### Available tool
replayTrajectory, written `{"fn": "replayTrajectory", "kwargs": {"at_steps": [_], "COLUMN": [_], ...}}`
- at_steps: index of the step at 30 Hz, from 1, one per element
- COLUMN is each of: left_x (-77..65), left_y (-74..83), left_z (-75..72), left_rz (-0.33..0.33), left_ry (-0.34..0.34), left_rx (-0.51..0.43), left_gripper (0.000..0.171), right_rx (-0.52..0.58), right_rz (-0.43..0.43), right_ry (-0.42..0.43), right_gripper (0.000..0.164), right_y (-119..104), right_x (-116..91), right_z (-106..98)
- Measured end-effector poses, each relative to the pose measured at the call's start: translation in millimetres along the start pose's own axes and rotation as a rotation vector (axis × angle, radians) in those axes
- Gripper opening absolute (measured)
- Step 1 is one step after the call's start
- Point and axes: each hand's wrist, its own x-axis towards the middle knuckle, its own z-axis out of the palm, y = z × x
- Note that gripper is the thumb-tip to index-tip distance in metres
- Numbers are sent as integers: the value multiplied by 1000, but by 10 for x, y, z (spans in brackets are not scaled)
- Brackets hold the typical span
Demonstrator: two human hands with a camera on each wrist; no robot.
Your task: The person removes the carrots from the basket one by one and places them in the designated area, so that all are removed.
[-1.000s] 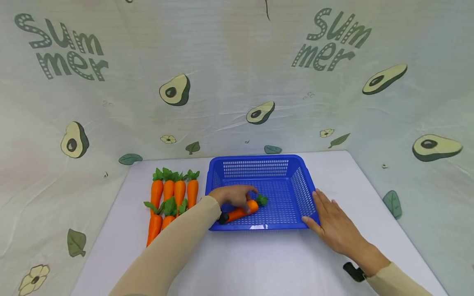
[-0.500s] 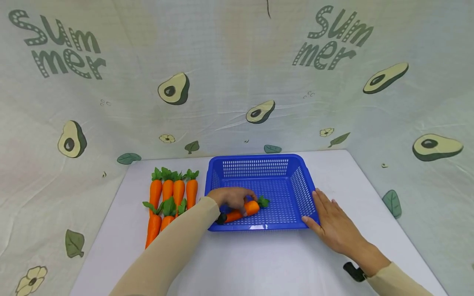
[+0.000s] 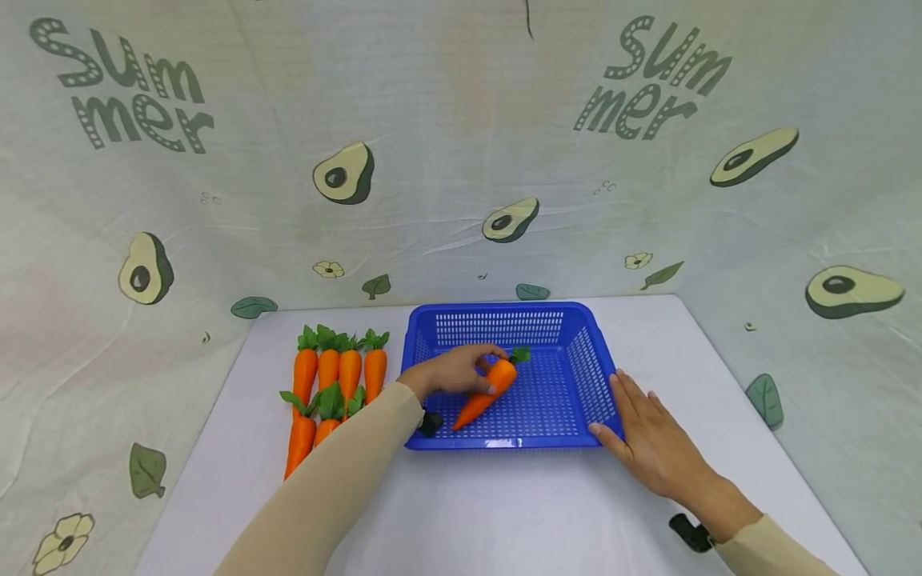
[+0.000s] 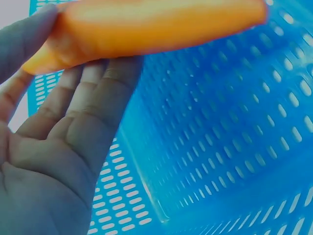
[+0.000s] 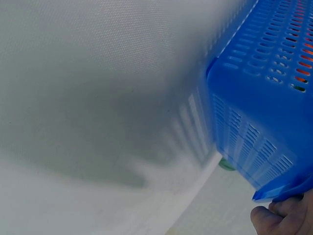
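Note:
My left hand (image 3: 454, 372) grips an orange carrot (image 3: 481, 402) with a short green leafy top, inside the blue plastic basket (image 3: 504, 442). The carrot slants, its tip toward the near left and its leaves toward the far right. In the left wrist view, the thumb and fingers close around the carrot (image 4: 161, 29) above the slotted basket floor (image 4: 210, 127). My right hand (image 3: 651, 444) rests with straight fingers along the basket's right rim, its thumb at the near right corner. In the right wrist view, its fingertips (image 5: 281, 218) touch the blue rim at the lower right.
Several carrots (image 3: 349, 372) lie in two rows left of the basket, partly hidden by my left sleeve (image 3: 324, 488). The white table (image 3: 497, 512) ends at a printed cloth (image 3: 432, 160) behind it. Dark wrist cameras (image 3: 691, 532) sit on both wrists.
The carrot has been lifted from near the basket's front and turned steeper, its leafy end moving up and away. My left hand moved with it. The right hand stays at the rim.

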Motion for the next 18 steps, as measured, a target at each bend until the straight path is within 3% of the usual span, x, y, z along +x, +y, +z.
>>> {"fn": "replayTrajectory", "kwargs": {"at_steps": [6, 18], "left_x": [-62, -321], "left_y": [58, 138], "left_z": [-82, -267], "left_rz": [41, 93], "left_ry": [83, 192], "left_rx": [-177, -317], "left_gripper": [52, 57], "right_rx": [-8, -7], "right_rz": [-11, -21], "right_ry": [16, 26], "right_gripper": [87, 86], "right_y": [5, -12], "right_x": [-2, -9], "right_z": [14, -8]}}
